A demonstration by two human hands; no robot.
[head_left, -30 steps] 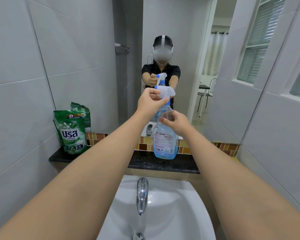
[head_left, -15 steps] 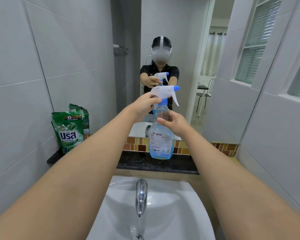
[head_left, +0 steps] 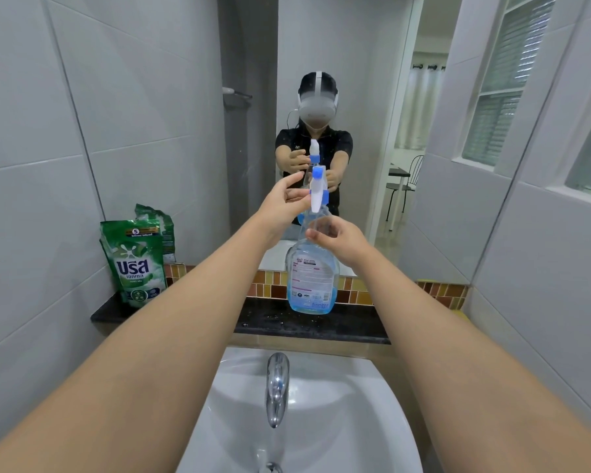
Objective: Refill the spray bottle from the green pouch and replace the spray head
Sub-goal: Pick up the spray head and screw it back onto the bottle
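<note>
A clear spray bottle [head_left: 310, 281] with a little blue liquid at its bottom stands on the black ledge [head_left: 348, 324] behind the sink. My right hand [head_left: 338, 238] is wrapped around the bottle's shoulder. My left hand [head_left: 284, 199] pinches the white and blue spray head [head_left: 318, 191] at the bottle's neck, with its nozzle turned toward me. The green pouch [head_left: 135, 261] stands upright at the ledge's left end, against the wall, apart from both hands.
A white sink [head_left: 307, 421] with a chrome tap [head_left: 277, 387] lies below the ledge. A mirror [head_left: 372, 114] behind the ledge reflects me and the bottle. Grey tiled walls close in on the left and right.
The spray head has turned on the bottle's neck, from pointing right to pointing toward me. My left hand's fingers shifted round it. The bottle stays on the ledge.
</note>
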